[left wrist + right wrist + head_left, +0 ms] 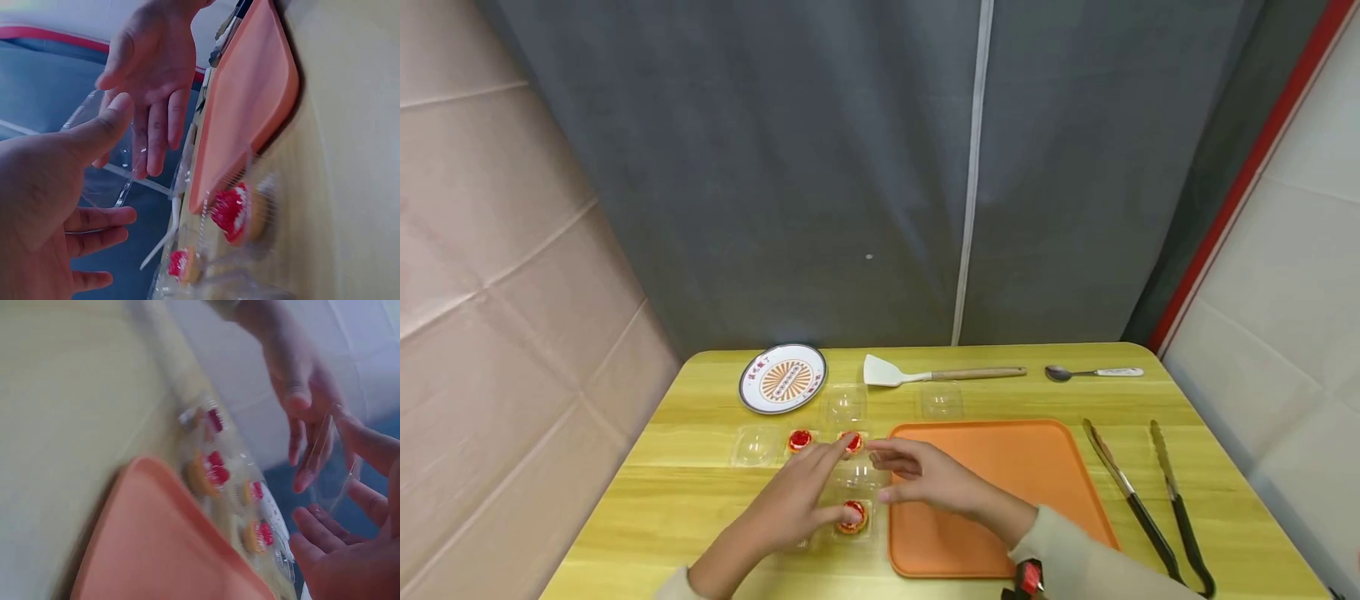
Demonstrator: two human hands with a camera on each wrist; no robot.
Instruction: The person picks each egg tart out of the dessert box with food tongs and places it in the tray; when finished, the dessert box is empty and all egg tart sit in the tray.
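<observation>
A clear plastic piece (pixel 103 184) is between my two hands above the table, its edges at the thumbs and fingertips. My left hand (pixel 797 504) holds its left side, thumb and fingers spread apart. On the opposite side, my right hand (pixel 928 475) holds it, with the thumb (pixel 365 437) at one corner. Below are small tarts with red topping in clear boxes: one tart (pixel 852 518) under the left thumb, another tart (pixel 851 442) past the fingertips, a third tart (pixel 800 440) to the left. The right wrist view shows one more tart (pixel 214 420).
An orange tray (pixel 1000 450) lies under the right forearm. Clear boxes (pixel 942 402) stand behind it and to its left. Farther back are a round plate (pixel 784 379), a white spatula (pixel 883 372) and a spoon (pixel 1060 374). Black-handled tongs (pixel 1150 525) lie at the right.
</observation>
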